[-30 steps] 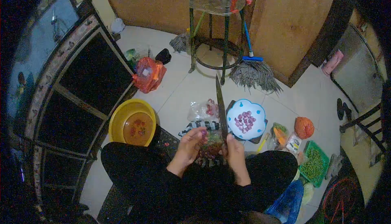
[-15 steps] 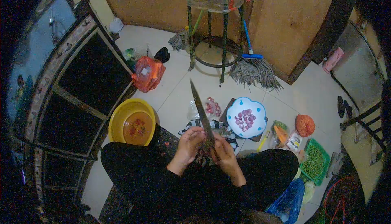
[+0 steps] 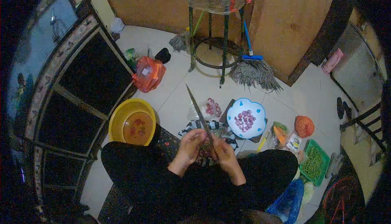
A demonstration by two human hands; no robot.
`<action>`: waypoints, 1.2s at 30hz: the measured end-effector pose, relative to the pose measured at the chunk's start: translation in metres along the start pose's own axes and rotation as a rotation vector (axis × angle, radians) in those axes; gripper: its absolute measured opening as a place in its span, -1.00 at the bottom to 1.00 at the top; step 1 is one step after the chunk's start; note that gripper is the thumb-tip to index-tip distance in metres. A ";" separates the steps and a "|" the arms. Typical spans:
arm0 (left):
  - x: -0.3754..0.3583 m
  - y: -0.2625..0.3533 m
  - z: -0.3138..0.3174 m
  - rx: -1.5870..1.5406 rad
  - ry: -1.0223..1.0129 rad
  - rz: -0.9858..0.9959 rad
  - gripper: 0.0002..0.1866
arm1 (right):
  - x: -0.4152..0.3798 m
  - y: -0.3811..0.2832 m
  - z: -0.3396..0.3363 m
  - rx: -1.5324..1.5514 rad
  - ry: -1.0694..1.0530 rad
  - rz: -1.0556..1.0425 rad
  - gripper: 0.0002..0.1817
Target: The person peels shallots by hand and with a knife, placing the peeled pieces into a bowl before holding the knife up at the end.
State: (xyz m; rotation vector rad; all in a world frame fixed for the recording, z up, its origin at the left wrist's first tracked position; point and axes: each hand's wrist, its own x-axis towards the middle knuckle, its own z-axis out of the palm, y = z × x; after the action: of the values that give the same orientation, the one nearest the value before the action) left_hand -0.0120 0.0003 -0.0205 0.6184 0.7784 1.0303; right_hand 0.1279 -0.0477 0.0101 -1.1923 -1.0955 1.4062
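A long pointed knife (image 3: 196, 107) is gripped in my right hand (image 3: 226, 159), its blade slanting up and to the left. My left hand (image 3: 189, 150) is closed beside the blade, thumb and fingers pinched on a small reddish piece that is too small to name. Below and between the hands lie dark reddish scraps on a black-and-white striped bag (image 3: 229, 133). Just beyond the hands is a clear bag of small red onions (image 3: 212, 107). A white flower-shaped bowl (image 3: 261, 117) to the right holds peeled purple onions (image 3: 245, 120).
At the left stands a yellow basin (image 3: 114, 120) with reddish water, and an orange bag (image 3: 148, 74) behind it. A stool (image 3: 226, 41) and a mop (image 3: 253, 72) are at the back. On the right are a green tray (image 3: 327, 163), a red bag (image 3: 304, 126) and a blue bag (image 3: 290, 199).
The knife has tilted further left, its tip now slightly lower. My hands have shifted only slightly and keep their holds.
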 end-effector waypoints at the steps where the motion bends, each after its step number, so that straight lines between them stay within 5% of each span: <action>1: 0.001 -0.002 -0.003 -0.004 -0.005 0.000 -0.80 | 0.000 -0.001 0.001 -0.016 0.006 -0.010 -0.56; 7: 0.000 -0.006 -0.004 0.035 -0.011 0.021 -0.76 | -0.001 -0.006 0.003 -0.251 0.104 -0.098 -0.59; 14: 0.001 -0.006 -0.003 0.112 -0.007 0.052 -0.68 | 0.005 0.025 -0.013 -0.179 0.104 -0.070 -0.54; 17: 0.000 0.000 0.001 0.167 -0.004 0.074 -0.69 | 0.003 0.016 -0.018 -0.055 0.026 0.106 -0.52; 36: -0.003 0.004 0.000 0.587 0.055 0.242 -0.80 | -0.001 -0.002 -0.004 -0.299 0.139 -0.116 -0.57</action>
State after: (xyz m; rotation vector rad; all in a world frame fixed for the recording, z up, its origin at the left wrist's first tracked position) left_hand -0.0153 -0.0004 -0.0168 1.2129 1.0840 1.0398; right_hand 0.1320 -0.0482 0.0118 -1.3910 -1.2853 1.0796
